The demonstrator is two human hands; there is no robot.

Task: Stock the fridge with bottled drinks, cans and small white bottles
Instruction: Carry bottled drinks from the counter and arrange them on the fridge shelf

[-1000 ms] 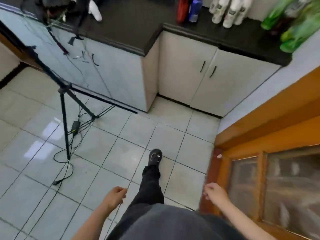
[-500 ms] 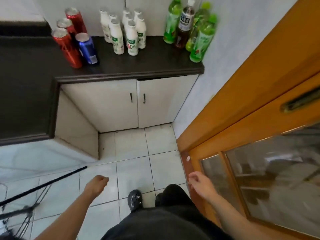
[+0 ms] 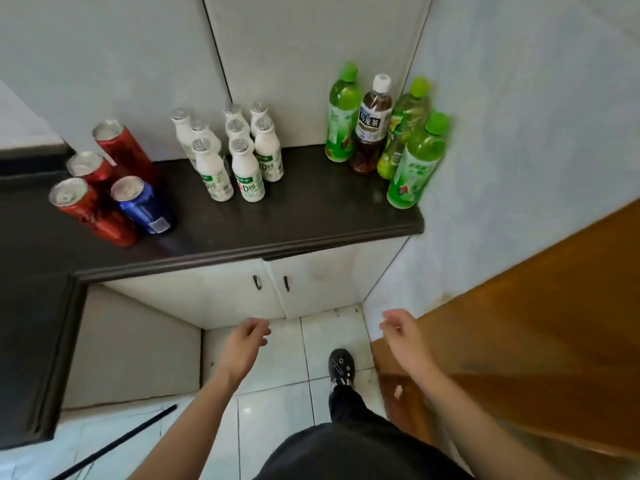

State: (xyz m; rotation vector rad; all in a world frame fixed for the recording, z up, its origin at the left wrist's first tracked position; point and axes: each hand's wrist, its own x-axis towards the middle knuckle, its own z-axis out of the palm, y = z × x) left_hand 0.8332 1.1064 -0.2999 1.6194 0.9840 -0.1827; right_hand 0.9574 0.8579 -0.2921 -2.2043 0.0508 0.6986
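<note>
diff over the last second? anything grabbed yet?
The person turned toward the counter and stepped closer, so the drinks now fill the view. The left hand and right hand came up and forward, both loosely curled and holding nothing. Nothing was taken hold of or let go. The cans, small white bottles and bottled drinks stand in the same groups as half a second ago.

Light was soft, even, fairly bright. Edges bent by wide lens. Cans (image 3: 85, 206) were blur-smeared; pale glare lay on floor tiles (image 3: 268, 422).
</note>
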